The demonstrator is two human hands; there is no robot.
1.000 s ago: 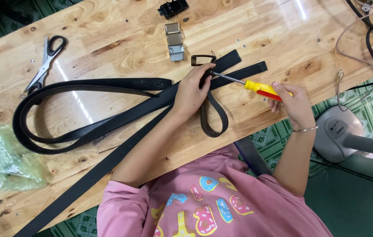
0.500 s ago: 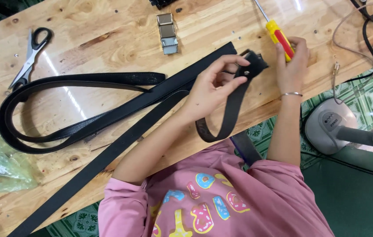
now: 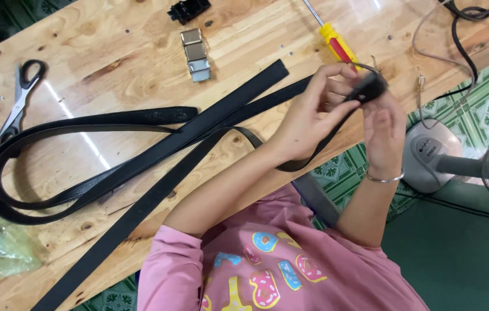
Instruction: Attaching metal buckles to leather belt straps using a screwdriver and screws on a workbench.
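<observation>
Black belts [image 3: 141,167] on a pale wood bench [image 3: 100,63]; yellow-and-red screwdriver [image 3: 336,43]; silver buckle [image 3: 196,55]; black-handled scissors [image 3: 20,98]; pink shirt [image 3: 267,265] with coloured doughnut shapes; green patterned floor [image 3: 486,115].

The person is wearing a pink short-sleeved top [image 3: 267,270] printed with colourful doughnut shapes. A thin silver bangle [image 3: 383,179] is circling the right wrist.

**Hands on the belt end**

Both hands, left [image 3: 307,118] and right [image 3: 383,124], pinch the black belt end [image 3: 368,89] just below the yellow screwdriver [image 3: 336,41]. Far left of the screwdriver, scissors [image 3: 20,98] lie on the worktop [image 3: 112,52].
</observation>
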